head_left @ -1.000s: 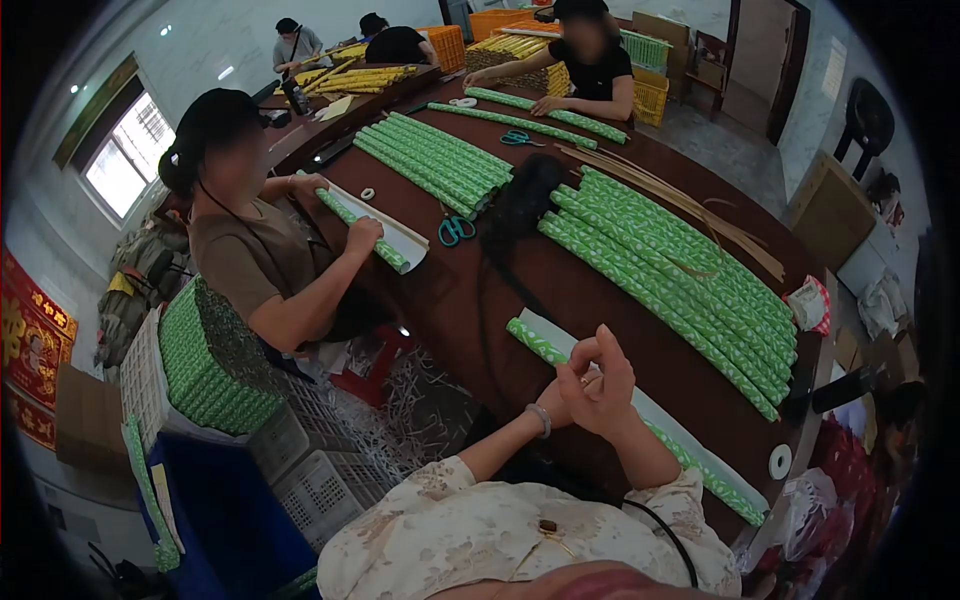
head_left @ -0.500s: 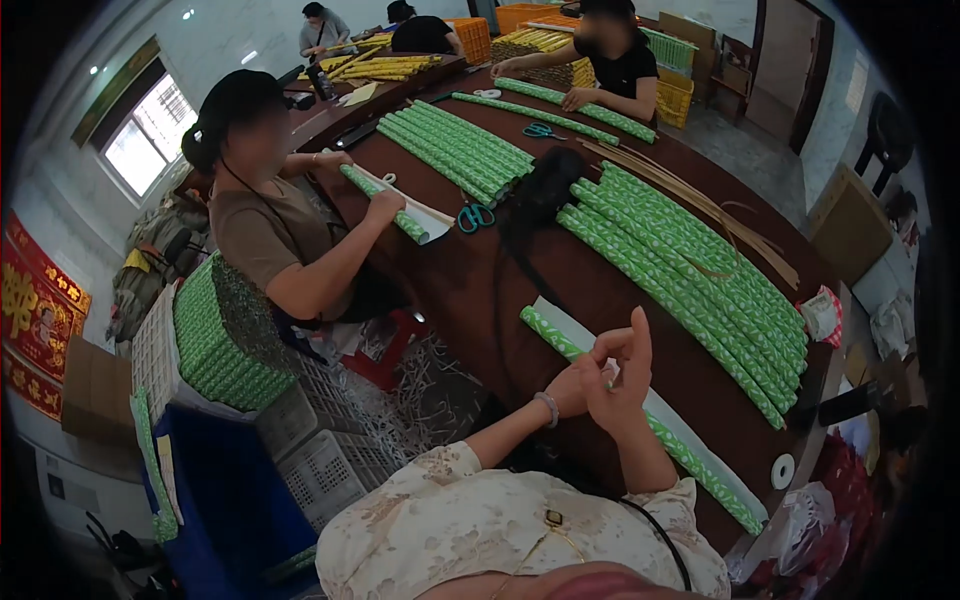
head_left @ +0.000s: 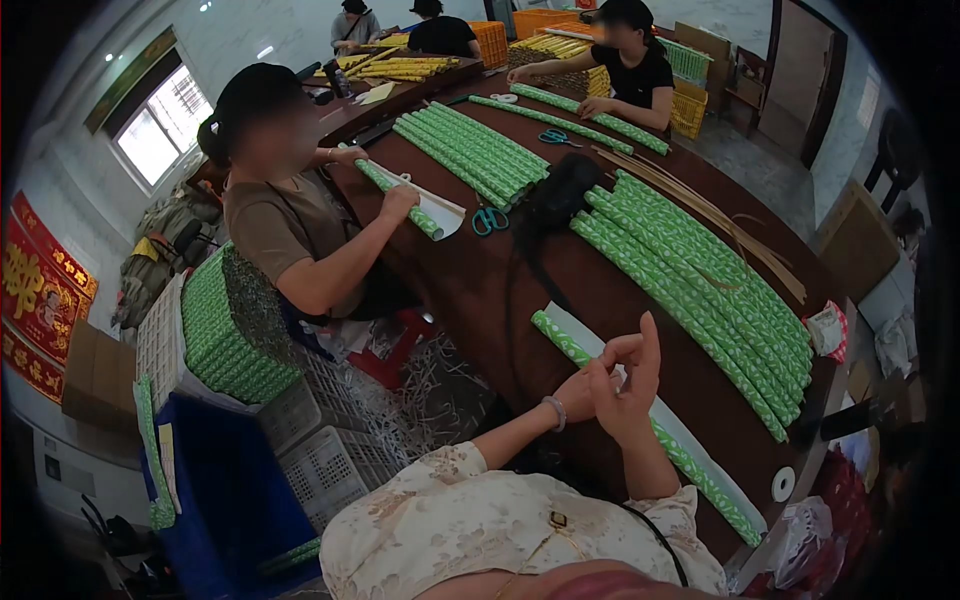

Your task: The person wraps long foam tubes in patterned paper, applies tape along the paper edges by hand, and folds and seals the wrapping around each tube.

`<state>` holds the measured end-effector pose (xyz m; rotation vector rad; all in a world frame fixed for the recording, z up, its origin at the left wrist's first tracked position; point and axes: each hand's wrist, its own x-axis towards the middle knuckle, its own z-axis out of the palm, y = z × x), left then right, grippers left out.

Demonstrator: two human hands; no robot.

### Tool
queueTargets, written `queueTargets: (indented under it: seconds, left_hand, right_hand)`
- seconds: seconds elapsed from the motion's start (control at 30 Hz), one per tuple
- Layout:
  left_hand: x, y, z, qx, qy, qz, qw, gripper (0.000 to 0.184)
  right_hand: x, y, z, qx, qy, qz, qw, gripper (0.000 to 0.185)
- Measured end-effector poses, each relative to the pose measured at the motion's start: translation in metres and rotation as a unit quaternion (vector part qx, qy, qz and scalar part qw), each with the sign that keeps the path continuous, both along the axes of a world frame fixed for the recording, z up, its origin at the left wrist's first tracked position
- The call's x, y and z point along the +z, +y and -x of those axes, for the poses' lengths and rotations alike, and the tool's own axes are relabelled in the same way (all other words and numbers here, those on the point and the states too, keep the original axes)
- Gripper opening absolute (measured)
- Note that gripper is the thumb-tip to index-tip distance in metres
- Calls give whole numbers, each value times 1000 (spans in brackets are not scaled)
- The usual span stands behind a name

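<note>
Lower centre of frame, left hand (head_left: pixel 574 394) at green patterned roll (head_left: pixel 700 479), partly hidden, grip cannot be told; right hand (head_left: pixel 628 402) overlapping it, index finger upright, others curled toward thumb, any pinch unclear; roll slanting to lower right, white sheet (head_left: pixel 577 326) alongside.

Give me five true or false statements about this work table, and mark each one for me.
1. The bracelet is on the camera wearer's right wrist. False: it circles the wrist of the left hand.
2. One finger of the wearer's right hand points up. True.
3. White paper shows along the green patterned roll by the wearer's hands. True.
4. The nearer teal-handled scissors are in a co-worker's hand. False: they lie on the brown table.
5. The rolls on the far table are red. False: they are yellow.
</note>
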<state>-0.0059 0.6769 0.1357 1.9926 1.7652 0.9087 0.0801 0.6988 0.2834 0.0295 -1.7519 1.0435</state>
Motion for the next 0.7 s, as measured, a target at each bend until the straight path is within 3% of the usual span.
queueTargets:
  seconds: [0.03, 0.1, 0.13, 0.17, 0.2, 0.23, 0.27, 0.3, 0.37, 0.43, 0.47, 0.53, 0.63, 0.7]
  left_hand:
    - [14, -4, 0, 0, 0, 0, 1000, 26]
    - [39, -12, -5, 23, -289, -7, 957, 30]
    - [48, -13, -14, 22, -289, -6, 957, 30]
    - [54, -13, -24, 93, 0, 29, 995, 33]
    - [56, -13, -30, 153, 290, 61, 943, 36]
    - [55, -14, -25, 152, 291, 61, 943, 36]
    - [52, -16, -14, 86, -41, 49, 994, 37]
    - [47, -16, -5, 11, -368, 32, 929, 38]
    - [19, -10, 0, 4, -368, 88, 926, 39]
    - [9, -10, 1, -2, -367, 146, 919, 40]
    - [3, -10, 1, -4, -346, 126, 930, 40]
    - [-1, -10, 2, -7, -302, 85, 949, 41]
    - [-8, -13, 3, -12, -236, 26, 971, 41]
    - [-12, -14, 2, -16, -192, -14, 981, 41]
  right_hand:
    - [1, -1, 0, 0, 0, -6, 1000, 76]
    - [3, -1, -1, 1, 3, -18, 1000, 77]
    - [4, -1, -1, 1, 4, -31, 1000, 77]
    - [4, -1, -1, 0, 4, -29, 1000, 77]
    - [4, -1, 0, -10, 13, -33, 999, 76]
    - [4, -1, 0, -20, 23, -38, 999, 76]
    - [4, -2, 0, -21, 24, -37, 999, 76]
    - [4, -4, 0, -20, 17, -30, 999, 76]
    - [3, -7, -1, -20, 11, -23, 999, 76]
    - [1, -11, 1, -31, -7, -35, 999, 60]
    - [4, -13, 0, -31, -6, -33, 999, 60]
    - [13, -16, -2, 5, -76, -62, 995, 37]
    - [23, -20, 0, -17, -64, -130, 989, 21]
    - [18, -22, 1, -7, -61, -120, 991, 20]
